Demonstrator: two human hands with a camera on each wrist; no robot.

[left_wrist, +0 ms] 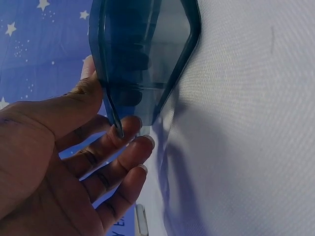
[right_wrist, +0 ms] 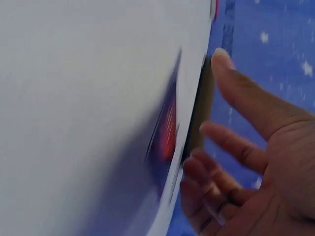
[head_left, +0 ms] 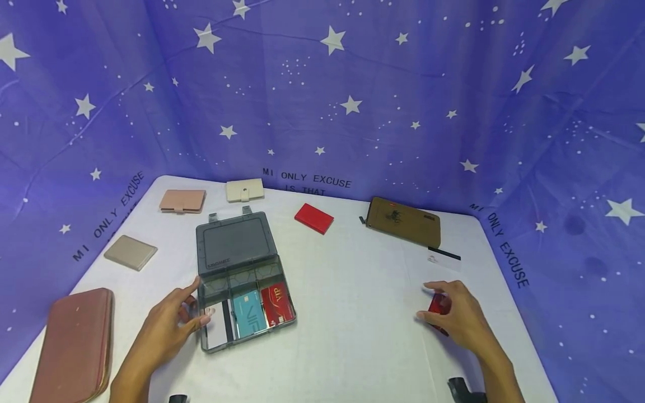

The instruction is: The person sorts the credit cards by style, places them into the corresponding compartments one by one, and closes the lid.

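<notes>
A grey translucent card case (head_left: 237, 243) lies with its lid folded back on the white table. Its front row holds a white card with a black stripe (head_left: 216, 324), a teal VIP card (head_left: 249, 313) and a red VIP card (head_left: 277, 303). My left hand (head_left: 171, 322) grips the case's left side, thumb at the front rim; in the left wrist view the fingers (left_wrist: 125, 189) curl beside a clasp. On the right, a red card (head_left: 439, 310) lies on the table. Around it hovers my right hand (head_left: 456, 313), thumb and fingers spread; the right wrist view shows them apart from the card (right_wrist: 167, 132).
Near the back lie a pink card holder (head_left: 182, 200), a cream snap holder (head_left: 244, 190), a red card holder (head_left: 314, 218) and an olive zip wallet (head_left: 403, 221), a white striped card (head_left: 443, 259) beside it. A beige holder (head_left: 131, 252) and brown wallet (head_left: 73, 347) are left.
</notes>
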